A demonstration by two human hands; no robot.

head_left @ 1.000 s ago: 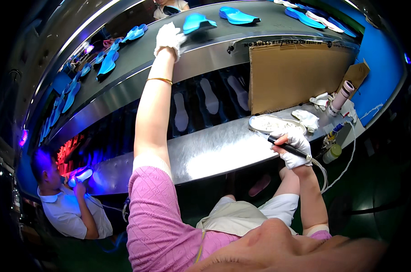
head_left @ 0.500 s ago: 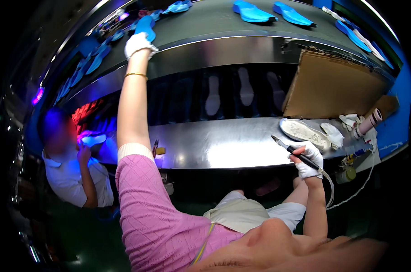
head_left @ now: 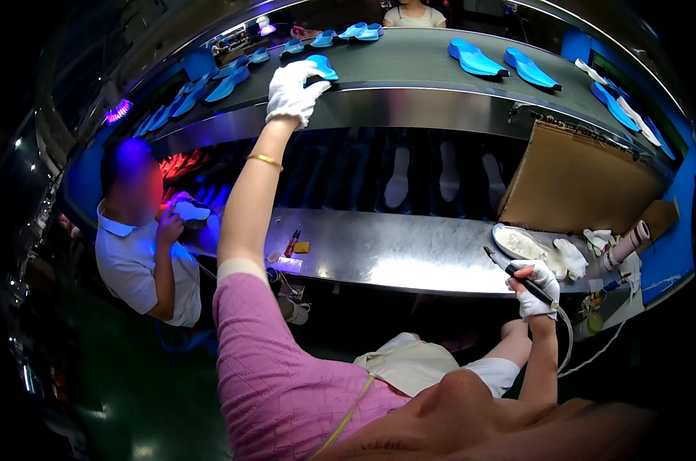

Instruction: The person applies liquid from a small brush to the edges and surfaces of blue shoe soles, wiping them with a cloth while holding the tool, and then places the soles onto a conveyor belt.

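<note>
My left hand [head_left: 294,94], in a white glove, reaches far out to the conveyor belt [head_left: 398,69]. Its fingers and thumb close on the end of a blue shoe sole [head_left: 324,68] at the belt's near edge; part of the sole is hidden behind the glove. My right hand [head_left: 538,286], in a white glove with bare fingertips, grips a black corded pen-shaped tool [head_left: 533,289]. That tool's thin metal tip points up and left over the steel bench [head_left: 409,250]. Just beyond it lies a sole-shaped tray [head_left: 518,243] with a whitish inside.
Blue soles [head_left: 477,58] are spaced along the belt. Below it, pale soles [head_left: 398,177] lie on a dark lower level. A cardboard sheet [head_left: 586,169] stands at the right. A co-worker [head_left: 148,246] sits at the left; another person [head_left: 414,15] is beyond the belt.
My left hand and its sole have shifted right, and the sole now looks shorter and turned. My view has swung, moving the surroundings rightward. The right hand still grips the tool.
</note>
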